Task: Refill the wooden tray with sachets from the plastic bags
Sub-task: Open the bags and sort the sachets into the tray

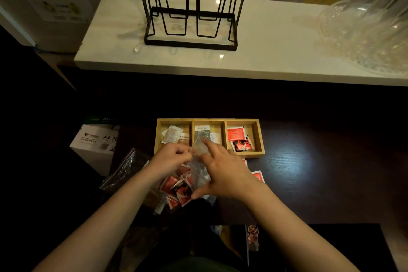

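Note:
A wooden tray point(260, 137) with three compartments sits on the dark table. Its left cell holds pale sachets point(173, 134), the middle a grey-green sachet point(203, 131), the right red sachets point(239, 139). Just in front of the tray, both hands hold a clear plastic bag point(199, 172) of red sachets point(178, 190). My left hand point(171, 160) pinches the bag's top edge. My right hand point(223, 172) grips the bag's right side with curled fingers, thumb under it.
Another clear bag point(125, 170) lies to the left, near a white A4 paper box point(95, 141). Loose red sachets point(258, 175) lie right of my right hand. A black wire rack point(189, 26) and glassware point(371, 28) stand on the white ledge behind.

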### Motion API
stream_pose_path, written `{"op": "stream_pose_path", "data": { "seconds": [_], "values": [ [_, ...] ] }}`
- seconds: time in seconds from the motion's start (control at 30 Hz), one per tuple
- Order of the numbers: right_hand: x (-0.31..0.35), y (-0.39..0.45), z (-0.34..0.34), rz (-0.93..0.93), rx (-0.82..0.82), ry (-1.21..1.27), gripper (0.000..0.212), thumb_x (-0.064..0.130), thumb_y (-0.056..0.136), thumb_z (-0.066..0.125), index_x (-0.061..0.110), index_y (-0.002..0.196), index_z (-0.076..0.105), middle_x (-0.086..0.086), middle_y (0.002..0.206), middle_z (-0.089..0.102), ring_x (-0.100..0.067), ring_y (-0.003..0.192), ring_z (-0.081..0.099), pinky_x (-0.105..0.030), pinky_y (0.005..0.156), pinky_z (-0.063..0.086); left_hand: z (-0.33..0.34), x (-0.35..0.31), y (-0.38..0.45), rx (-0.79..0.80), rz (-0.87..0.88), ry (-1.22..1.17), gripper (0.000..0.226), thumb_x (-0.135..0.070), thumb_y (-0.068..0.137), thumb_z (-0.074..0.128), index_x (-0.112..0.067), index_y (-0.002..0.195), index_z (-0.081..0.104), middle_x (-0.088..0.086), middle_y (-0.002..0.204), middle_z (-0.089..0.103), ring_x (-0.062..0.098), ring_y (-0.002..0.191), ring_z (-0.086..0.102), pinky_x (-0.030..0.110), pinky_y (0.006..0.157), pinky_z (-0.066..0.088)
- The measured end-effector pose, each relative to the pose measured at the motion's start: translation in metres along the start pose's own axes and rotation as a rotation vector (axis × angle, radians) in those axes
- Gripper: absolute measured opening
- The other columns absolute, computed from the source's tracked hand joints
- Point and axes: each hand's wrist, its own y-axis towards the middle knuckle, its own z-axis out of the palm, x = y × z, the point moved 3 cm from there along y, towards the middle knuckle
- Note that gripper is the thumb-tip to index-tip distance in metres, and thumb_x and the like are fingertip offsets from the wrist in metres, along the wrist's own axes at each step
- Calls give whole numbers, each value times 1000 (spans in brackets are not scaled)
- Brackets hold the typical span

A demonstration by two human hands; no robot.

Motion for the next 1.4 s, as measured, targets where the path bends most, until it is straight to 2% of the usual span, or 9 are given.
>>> {"op": "stream_pose_path", "data": {
  "seconds": [0.2, 0.33, 0.47, 0.6, 0.73, 1.0, 1.13, 1.23, 1.4],
  "values": [
    [-16, -8, -12, 67, -105, -157, 53, 57, 77, 62, 19, 114, 64, -1, 133, 53, -22, 120, 48, -41, 97, 43, -13, 0, -2, -25, 41, -12, 45, -7, 84, 57, -22, 42, 54, -14, 125, 60, 7, 106, 58, 26, 78, 45],
    [-22, -16, -25, 87, -299, -188, 42, 51, 80, 63, 15, 103, 68, -4, 132, 54, -25, 119, 51, -39, 94, 45, -13, 0, -2, 51, 28, -61, 29, -2, 84, 53, -5, 60, 69, -8, 113, 69, -4, 77, 64, 22, 72, 49],
    [-2, -17, -24, -79, -330, 8, 77, 45, 68, 76, 16, 130, 41, -8, 154, 26, -24, 136, 34, -38, 113, 24, -5, -7, -1, 41, 46, -67, 41, -4, 86, 52, -13, 46, 55, -14, 88, 72, 8, 85, 70, 29, 78, 57],
    [6, -7, -24, -75, -276, -14, 88, 41, 75, 72, 25, 145, 22, -1, 140, 45, -21, 126, 45, -37, 108, 34, -3, -12, -1, 5, 83, 6, 46, -7, 82, 55, -23, 39, 60, -7, 46, 57, 9, 58, 61, 18, 63, 53],
    [2, 4, -36, -102, -328, -101, 34, 43, 88, 52, 19, 110, 60, -1, 105, 65, -22, 99, 58, -32, 80, 44, -8, -4, -2, 41, 77, -83, 40, -17, 89, 56, -21, 49, 59, -6, 56, 62, 6, 62, 64, 18, 62, 54],
    [-1, 5, -56, -242, -343, 261, 28, 40, 86, 61, 13, 85, 68, -2, 83, 66, -20, 79, 63, -38, 68, 51, 2, 49, -2, -65, -269, -350, 28, -35, 98, 39, -17, 113, 55, 9, 112, 65, 23, 91, 69, 33, 67, 59],
    [-6, 7, -82, -276, -478, 589, 12, 23, 78, 74, 11, 78, 70, 2, 75, 66, -12, 73, 63, -23, 67, 48, 16, 62, -7, 12, -397, -641, 46, -50, 95, 35, -17, 117, 59, 14, 109, 70, 32, 96, 68, 41, 69, 58],
    [-15, 12, -92, -227, -539, 756, 8, 16, 77, 74, 11, 82, 71, 6, 76, 65, -11, 75, 63, -26, 70, 49, 10, 58, -4, 38, -369, -865, 42, -44, 97, 38, -14, 111, 63, 16, 104, 73, 31, 82, 73, 34, 52, 57],
    [-34, 16, -96, -156, -620, 650, 18, 17, 81, 72, 21, 98, 69, 7, 87, 68, -6, 82, 64, -22, 73, 51, -5, 56, 1, -140, -253, -637, 26, -28, 96, 47, -10, 105, 63, 11, 82, 75, 24, 59, 71, 23, 34, 45]
  ]
}}
